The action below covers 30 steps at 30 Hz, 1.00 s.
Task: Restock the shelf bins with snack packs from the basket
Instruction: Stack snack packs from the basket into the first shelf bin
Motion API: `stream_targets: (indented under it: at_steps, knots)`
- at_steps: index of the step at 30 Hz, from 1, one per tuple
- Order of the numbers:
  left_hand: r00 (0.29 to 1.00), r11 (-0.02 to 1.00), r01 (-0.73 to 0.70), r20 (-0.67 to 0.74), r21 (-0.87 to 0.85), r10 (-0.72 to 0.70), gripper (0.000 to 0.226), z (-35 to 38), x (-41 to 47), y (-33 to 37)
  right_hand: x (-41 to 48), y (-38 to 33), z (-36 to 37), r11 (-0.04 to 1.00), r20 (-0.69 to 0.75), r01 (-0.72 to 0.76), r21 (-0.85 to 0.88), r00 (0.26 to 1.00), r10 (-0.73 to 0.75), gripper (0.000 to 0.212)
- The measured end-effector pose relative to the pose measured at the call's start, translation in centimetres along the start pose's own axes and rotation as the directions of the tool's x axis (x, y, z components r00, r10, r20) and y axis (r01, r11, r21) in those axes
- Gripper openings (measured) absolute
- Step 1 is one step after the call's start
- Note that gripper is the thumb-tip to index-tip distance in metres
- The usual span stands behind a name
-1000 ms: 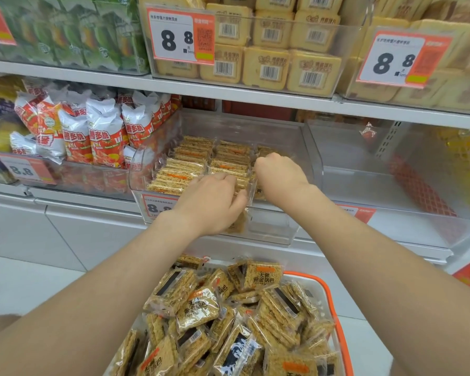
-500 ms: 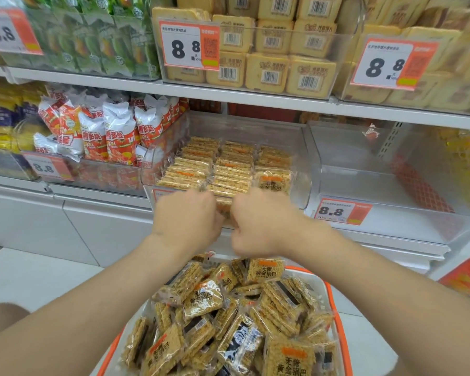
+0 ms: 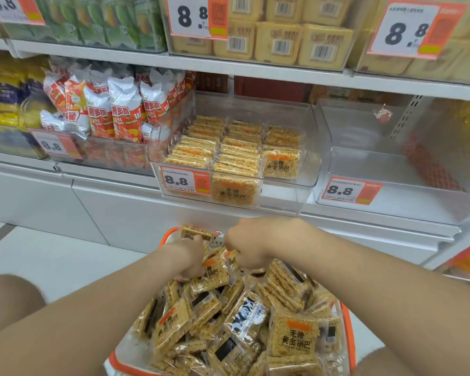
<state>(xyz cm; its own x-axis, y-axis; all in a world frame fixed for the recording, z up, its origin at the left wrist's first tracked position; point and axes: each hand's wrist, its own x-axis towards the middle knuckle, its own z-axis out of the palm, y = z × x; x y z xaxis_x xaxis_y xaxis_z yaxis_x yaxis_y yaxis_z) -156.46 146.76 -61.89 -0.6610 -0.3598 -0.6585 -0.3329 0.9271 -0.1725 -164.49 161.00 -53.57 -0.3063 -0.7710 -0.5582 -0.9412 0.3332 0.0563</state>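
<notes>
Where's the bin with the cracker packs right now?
Head view, centre of the lower shelf: the cracker bin sits between the red-and-white bags on its left and a clear bin on its right, above the basket.

1. Basket [image 3: 347, 335], near centre: holds piled snack packs [image 3: 293, 339].
2. Middle bin [image 3: 308, 158], far centre on the shelf [image 3: 120, 183]: holds stacked packs [image 3: 236, 156] in rows.
3. Left bin [image 3: 92, 151], beside it: holds bags [image 3: 125, 112].
4. Right bin [image 3: 391, 164]: just beside the middle bin.

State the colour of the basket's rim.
Orange. The basket rim shows best in the head view.
</notes>
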Motion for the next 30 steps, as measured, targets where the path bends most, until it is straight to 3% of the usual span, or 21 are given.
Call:
stream_targets:
  at_steps: [6,13,16,18,21,25,30]
  knots:
    - [0.993,0.995,-0.047,-0.107,0.090,0.056,0.080,0.2,0.0,0.2,0.6,-0.2,0.2,1.000,0.035,0.019,-0.011,0.999,-0.019,0.038]
    - [0.983,0.978,-0.153,-0.119,-0.143,0.137,0.037,-5.0,-2.8,-0.5,0.1,0.6,-1.1,0.999,-0.075,-0.042,0.003,0.996,0.042,0.016]
    - [0.974,0.884,-0.226,-0.101,-0.409,0.202,0.044,-7.2,-4.5,-1.7,-0.6,1.6,-1.7,0.997,-0.189,-0.059,0.046,0.980,0.067,0.016]
    - [0.965,0.802,-0.253,-0.087,-0.541,0.246,0.045,-8.2,-5.8,-2.4,-1.2,2.1,-2.0,0.995,-0.254,-0.030,0.097,0.966,0.054,0.027]
    - [0.942,0.724,-0.329,-0.158,-0.606,0.296,0.039,-9.5,-7.1,-3.4,-2.3,2.4,-2.7,0.974,-0.386,0.090,0.208,0.922,-0.002,0.028]
    - [0.913,0.529,-0.404,-0.293,-0.747,0.283,0.013,-10.8,-9.1,-4.3,-3.8,2.2,-3.4,0.912,-0.608,0.205,0.355,0.792,0.058,0.023]
    - [0.902,0.371,-0.424,-0.351,-0.826,0.250,0.017,-11.6,-10.0,-5.2,-4.9,2.6,-3.9,0.858,-0.641,0.230,0.459,0.755,0.141,0.034]
